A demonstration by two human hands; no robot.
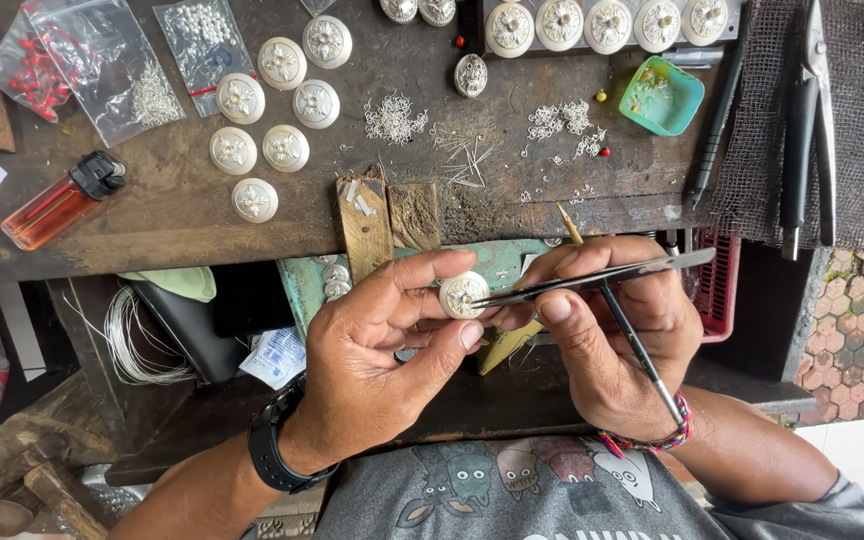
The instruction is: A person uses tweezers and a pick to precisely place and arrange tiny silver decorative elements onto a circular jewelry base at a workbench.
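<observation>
While both hands work above the desk (202,215):
Left hand (377,345): fingers pinch round silver disc (463,295).
Right hand (617,335): fingers clamp tweezers (602,277), tips apparently touching disc.

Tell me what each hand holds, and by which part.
Left hand: small round silver ornament, by its rim. Right hand: thin dark metal tweezers, mid-length.

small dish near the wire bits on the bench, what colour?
Teal-green, squarish dish, seen in the head view, at the bench's far side, right of the loose wire bits.
</observation>
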